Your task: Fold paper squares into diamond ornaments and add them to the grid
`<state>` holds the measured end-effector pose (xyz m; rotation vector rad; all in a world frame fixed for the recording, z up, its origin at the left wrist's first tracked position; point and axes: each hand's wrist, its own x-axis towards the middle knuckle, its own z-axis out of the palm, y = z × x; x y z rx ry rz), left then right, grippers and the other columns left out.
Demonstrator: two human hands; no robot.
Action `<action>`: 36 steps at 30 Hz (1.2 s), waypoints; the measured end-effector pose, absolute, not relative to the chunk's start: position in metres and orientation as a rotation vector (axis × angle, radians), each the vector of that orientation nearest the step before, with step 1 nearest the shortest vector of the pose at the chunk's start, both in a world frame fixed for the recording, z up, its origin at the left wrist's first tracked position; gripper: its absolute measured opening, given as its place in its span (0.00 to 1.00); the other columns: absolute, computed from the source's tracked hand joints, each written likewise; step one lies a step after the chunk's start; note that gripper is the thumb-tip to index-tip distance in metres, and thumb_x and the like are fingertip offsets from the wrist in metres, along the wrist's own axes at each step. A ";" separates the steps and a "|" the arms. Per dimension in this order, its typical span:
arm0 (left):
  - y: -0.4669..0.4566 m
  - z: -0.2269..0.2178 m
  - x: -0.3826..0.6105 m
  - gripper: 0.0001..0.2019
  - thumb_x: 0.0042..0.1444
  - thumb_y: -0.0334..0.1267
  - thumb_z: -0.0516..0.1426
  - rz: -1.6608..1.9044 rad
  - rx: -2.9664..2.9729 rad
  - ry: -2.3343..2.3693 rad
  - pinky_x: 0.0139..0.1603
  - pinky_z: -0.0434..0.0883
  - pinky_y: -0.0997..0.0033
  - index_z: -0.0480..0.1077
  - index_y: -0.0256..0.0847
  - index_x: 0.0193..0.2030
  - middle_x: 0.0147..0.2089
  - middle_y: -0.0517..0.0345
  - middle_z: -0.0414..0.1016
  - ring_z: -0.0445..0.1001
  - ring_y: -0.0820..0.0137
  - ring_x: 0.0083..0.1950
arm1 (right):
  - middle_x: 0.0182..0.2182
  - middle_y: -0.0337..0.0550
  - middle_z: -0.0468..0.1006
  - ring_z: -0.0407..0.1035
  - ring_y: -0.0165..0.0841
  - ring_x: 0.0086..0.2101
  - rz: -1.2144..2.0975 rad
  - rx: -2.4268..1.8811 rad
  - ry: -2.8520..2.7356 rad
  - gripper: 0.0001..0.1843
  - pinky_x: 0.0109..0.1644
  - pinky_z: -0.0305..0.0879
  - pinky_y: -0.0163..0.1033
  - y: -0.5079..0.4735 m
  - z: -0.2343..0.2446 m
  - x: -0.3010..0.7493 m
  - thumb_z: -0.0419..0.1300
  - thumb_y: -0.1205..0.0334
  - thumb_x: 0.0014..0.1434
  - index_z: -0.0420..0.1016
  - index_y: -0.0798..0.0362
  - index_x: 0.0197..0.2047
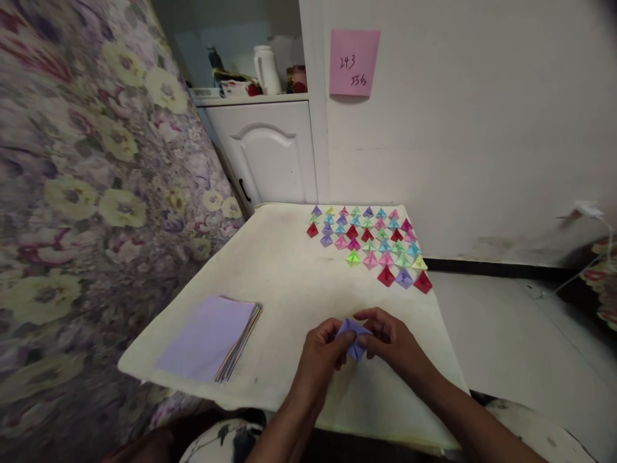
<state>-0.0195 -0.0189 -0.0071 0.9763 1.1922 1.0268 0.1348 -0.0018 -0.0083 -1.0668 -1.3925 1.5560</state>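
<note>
A small folded purple paper point(355, 348) is held between my two hands above the near part of the table. My left hand point(328, 347) pinches its left side, thumb on top. On the right side, my right hand point(383, 334) grips it with the thumb against the upper face and the index finger curved behind the top corner. The fingers under the paper are partly hidden. Beyond my hands, folded paper pieces point(370, 260) in red, pink, green, blue, purple and yellow lie in rows. To the left rests a stack of square paper point(207, 337) with a purple sheet on top.
The cream-covered table point(284, 270) reaches back to a white wall point(463, 128) bearing a pink note point(354, 63). A floral curtain point(106, 193) hangs along the left. Behind stands a white cabinet point(270, 154) with a white jug point(267, 69) on its shelf. The floor shows at right.
</note>
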 end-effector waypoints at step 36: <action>-0.020 -0.011 -0.021 0.09 0.52 0.39 0.57 1.252 0.845 1.139 0.24 0.59 0.78 0.65 0.38 0.27 0.21 0.64 0.66 0.61 0.78 0.22 | 0.27 0.37 0.71 0.66 0.30 0.29 1.509 -0.999 -1.296 0.08 0.32 0.61 0.34 -0.006 -0.018 0.125 0.64 0.65 0.46 0.68 0.53 0.28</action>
